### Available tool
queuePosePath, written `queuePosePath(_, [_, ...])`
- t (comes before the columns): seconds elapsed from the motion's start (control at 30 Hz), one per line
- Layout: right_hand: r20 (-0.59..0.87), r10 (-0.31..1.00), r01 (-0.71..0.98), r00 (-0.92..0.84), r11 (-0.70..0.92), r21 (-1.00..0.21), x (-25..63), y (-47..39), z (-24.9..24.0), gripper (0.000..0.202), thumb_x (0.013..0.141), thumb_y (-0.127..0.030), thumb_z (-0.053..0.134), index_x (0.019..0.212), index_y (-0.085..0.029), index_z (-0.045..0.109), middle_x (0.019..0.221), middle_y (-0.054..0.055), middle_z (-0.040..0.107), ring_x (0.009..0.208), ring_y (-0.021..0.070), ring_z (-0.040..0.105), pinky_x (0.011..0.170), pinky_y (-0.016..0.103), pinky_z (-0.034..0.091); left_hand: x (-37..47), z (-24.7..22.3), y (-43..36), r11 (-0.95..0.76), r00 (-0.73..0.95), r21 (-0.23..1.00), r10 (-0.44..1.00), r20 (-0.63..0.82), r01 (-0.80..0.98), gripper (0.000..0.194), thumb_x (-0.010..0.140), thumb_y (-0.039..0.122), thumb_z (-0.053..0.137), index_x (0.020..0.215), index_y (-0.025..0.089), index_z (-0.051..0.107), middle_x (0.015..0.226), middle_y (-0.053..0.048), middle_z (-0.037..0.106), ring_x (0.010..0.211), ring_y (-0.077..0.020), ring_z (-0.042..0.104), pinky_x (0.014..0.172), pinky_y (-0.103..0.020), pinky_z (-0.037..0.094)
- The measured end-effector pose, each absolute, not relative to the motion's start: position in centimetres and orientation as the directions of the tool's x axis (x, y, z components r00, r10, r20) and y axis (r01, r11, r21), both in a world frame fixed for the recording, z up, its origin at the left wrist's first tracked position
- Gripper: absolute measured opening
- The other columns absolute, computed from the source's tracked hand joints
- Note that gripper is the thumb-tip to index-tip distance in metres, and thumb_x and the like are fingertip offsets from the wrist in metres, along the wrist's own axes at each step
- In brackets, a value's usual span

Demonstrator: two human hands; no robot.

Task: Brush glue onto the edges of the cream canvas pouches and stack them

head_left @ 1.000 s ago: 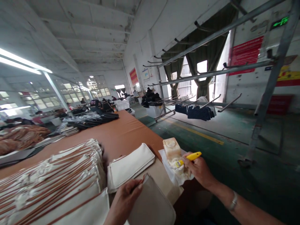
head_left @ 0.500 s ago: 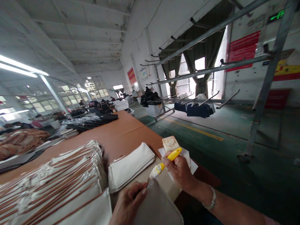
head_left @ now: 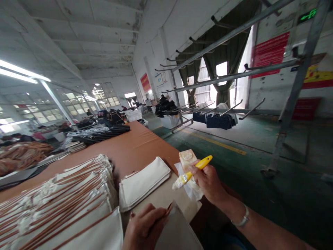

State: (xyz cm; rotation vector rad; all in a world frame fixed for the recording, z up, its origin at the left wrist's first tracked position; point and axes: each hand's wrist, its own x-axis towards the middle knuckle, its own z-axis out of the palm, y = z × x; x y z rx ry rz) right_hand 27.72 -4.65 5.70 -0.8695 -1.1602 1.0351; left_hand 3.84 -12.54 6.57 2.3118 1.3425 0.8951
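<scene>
A yellow-handled paintbrush (head_left: 194,170) is gripped in my right hand (head_left: 208,182), its bristles coated with a whitish substance and pointing down to the left. My left hand (head_left: 148,224) pinches the upper corner of a pale fabric panel (head_left: 177,231) at the front of the table. The brush is apart from that panel. Just behind my right hand stands a cream-coloured container (head_left: 187,158), smeared on top, over white paper. Between the hands and the table's far part lies a small pile of off-white stitched panels (head_left: 144,182).
Overlapping cream panels with brown strips (head_left: 70,205) fill the left of the brown table (head_left: 137,142). Black pieces (head_left: 104,133) lie farther back. A metal rack (head_left: 234,74) with prongs holds dark blue items (head_left: 221,121) on the right. People sit in the distance.
My right hand has drawn the brush up and to the right, off the panel's corner. My left hand has shifted slightly right, keeping its pinch on the panel.
</scene>
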Motion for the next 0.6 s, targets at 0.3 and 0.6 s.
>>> queuePosePath(0.3, [0.127,0.950,-0.379,-0.284,0.011,-0.925,27.4,-5.7,8.2,0.030,0.079,-0.043,0.067,0.070,-0.018,0.052,0.042,-0.012,0.033,0.034,0.0026,0.020,0.035,0.019,0.011,4.2,7.1,-12.9,-0.746,0.594,0.180,0.631,0.498,0.641,0.006,0.092,0.021,0.059,0.093,0.022,0.064,0.073,-0.001,0.064,0.062,-0.0119,0.063,0.057,-0.018,0.048])
queuePosePath(0.6, [0.128,0.961,-0.395,-0.244,0.022,-0.918,28.4,-5.0,8.4,0.028,0.076,-0.040,0.067,0.068,-0.018,0.052,0.043,-0.012,0.035,0.034,0.0019,0.019,0.035,0.020,0.009,4.2,7.0,-12.5,-0.743,0.595,0.213,0.645,0.480,0.634,0.006,0.091,0.022,0.059,0.093,0.022,0.065,0.072,0.000,0.063,0.060,-0.0124,0.063,0.054,-0.020,0.048])
